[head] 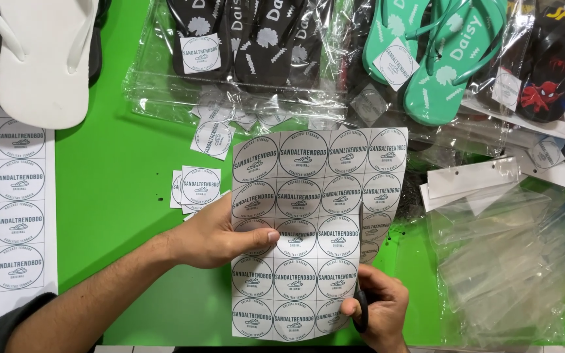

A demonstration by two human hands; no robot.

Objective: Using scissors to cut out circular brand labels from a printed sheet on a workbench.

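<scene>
My left hand [214, 238] holds a white sheet of round printed labels [318, 189] by its left edge, thumb pressed on the front. My right hand [379, 307] grips black-handled scissors [361, 312] at the sheet's lower right edge; the blades are hidden behind the paper. A strip along the sheet's right side hangs partly separated. The sheet is held upright over a green table [119, 170].
Cut square labels [199, 186] lie left of the sheet. Another label sheet [8, 196] lies at far left under a white flip-flop [44, 55]. Bagged black flip-flops [243, 39], teal flip-flops [436, 52] and dark printed flip-flops [550, 65] line the top. Clear plastic bags [511, 255] pile at right.
</scene>
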